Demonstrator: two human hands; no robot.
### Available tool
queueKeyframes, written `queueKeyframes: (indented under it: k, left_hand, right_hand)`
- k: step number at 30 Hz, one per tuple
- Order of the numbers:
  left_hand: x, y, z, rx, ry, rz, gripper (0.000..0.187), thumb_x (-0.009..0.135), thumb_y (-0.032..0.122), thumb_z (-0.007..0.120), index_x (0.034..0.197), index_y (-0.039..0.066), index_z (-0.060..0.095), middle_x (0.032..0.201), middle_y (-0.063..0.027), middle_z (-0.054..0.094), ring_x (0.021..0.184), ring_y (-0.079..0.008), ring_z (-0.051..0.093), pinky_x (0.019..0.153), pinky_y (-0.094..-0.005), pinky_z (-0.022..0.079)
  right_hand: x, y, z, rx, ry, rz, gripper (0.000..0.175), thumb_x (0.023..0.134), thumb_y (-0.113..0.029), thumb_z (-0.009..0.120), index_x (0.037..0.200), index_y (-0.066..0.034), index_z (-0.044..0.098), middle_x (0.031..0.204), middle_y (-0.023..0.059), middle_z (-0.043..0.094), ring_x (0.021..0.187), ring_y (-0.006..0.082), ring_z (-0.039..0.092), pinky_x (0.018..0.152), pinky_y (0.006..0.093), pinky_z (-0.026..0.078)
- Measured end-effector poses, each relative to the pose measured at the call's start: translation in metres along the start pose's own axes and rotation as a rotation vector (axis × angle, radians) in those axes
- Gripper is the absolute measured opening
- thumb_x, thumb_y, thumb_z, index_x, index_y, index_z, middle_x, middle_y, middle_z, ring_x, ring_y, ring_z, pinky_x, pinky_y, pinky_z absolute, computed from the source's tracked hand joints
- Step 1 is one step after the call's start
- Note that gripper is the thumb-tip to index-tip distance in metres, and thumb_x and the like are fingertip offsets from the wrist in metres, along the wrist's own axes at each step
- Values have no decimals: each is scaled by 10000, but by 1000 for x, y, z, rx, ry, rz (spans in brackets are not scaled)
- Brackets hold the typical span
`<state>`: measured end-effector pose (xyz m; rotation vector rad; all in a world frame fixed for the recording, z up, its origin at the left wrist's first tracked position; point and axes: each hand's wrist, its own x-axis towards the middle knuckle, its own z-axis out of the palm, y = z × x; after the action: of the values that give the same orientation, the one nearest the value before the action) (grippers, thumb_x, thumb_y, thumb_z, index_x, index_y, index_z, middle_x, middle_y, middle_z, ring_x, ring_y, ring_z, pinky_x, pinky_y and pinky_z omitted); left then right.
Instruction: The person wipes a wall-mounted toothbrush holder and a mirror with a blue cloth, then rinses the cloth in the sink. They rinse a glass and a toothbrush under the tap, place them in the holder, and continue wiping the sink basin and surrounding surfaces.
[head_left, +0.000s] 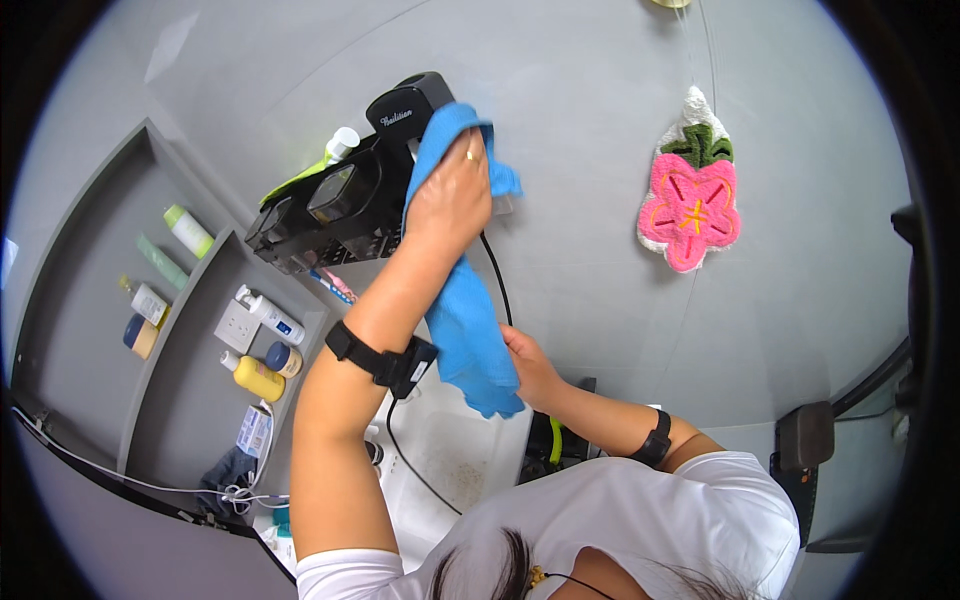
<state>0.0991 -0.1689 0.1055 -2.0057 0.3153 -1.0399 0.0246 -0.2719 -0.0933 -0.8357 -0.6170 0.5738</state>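
Note:
My left hand (454, 195) is raised to a wall-mounted black toothbrush rack (352, 199), gripping the upper part of a blue cloth (472, 337). The cloth lies folded over the fingers and against the right end of the rack, under its tall black dispenser unit (409, 112). From there it hangs down past my forearm. Lower down, my right hand (532, 367) has the cloth's right edge between thumb and fingers; most of those fingers are hidden. A black cord (499, 277) runs down from the rack and passes out of sight near my right hand.
Left of the rack, an open wall cabinet (139, 322) holds several bottles and jars. A white cable (150, 484) trails along its lower edge. Below the cloth lies a white washbasin (450, 457). A pink flower-shaped hand towel (690, 202) hangs on the grey wall.

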Motion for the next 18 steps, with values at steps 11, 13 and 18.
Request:
queueKeyframes:
  k: [11,13,18]
  left_hand:
    - [31,-13,14,-573,480,-661,790,794,140,563,1416,-149,171,1449,-358,239,1374,-514,177,1161,-545,91]
    - [30,-3,18,-688,456,-748,800,826,154,560,1414,-170,125,1470,-390,164,1391,-541,101,1162,-556,52]
    - [-3,48,17,-859,377,-832,825,849,121,557,1400,-215,43,1461,-448,41,1387,-583,21,1154,-575,32]
  right_hand:
    - [-8,-1,-7,15,95,-14,225,1014,-173,481,1178,-36,549,979,10,613,859,66,560,768,239,482]
    - [-9,3,-11,11,80,-42,220,996,-153,507,1178,-35,544,1016,19,618,889,81,565,794,252,484]
    - [-16,28,-21,-177,80,-74,282,927,-34,567,1209,-44,559,1101,35,630,953,138,597,877,312,498]
